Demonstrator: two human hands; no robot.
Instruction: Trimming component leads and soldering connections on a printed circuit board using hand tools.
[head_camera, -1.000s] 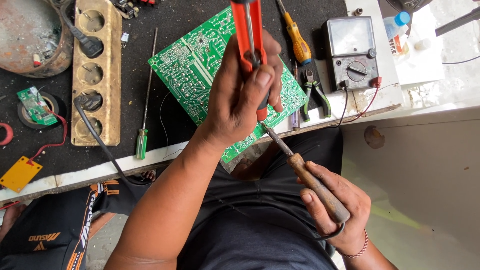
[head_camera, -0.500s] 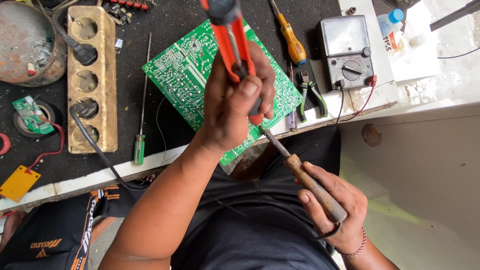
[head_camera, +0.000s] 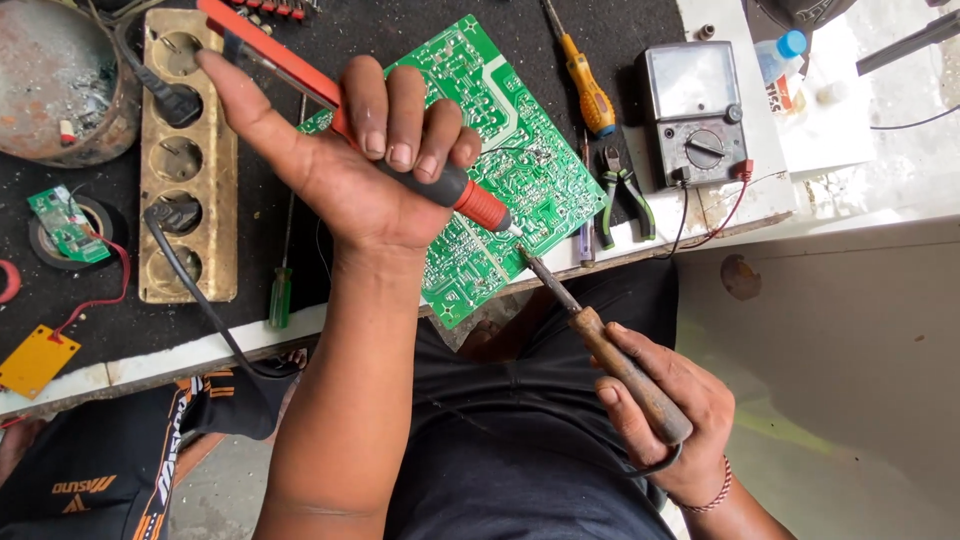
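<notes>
Two hands: the left hand (head_camera: 370, 170) and the right hand (head_camera: 665, 420). One large green circuit board (head_camera: 530, 170) lies on the worktop (head_camera: 250, 345), and one small green board (head_camera: 62, 225) sits at the far left. One red-and-black suction tool (head_camera: 400, 140). One soldering iron (head_camera: 600, 345) with a wooden handle. Two screwdrivers: one with a yellow handle (head_camera: 585, 85), one with a green handle (head_camera: 282, 290). One pair of small pliers (head_camera: 620, 200). One grey meter (head_camera: 695, 115) with a dial. One brass socket strip (head_camera: 185, 160) with five round sockets. One orange square piece (head_camera: 35, 360). One rusty round tin (head_camera: 55, 75).
</notes>
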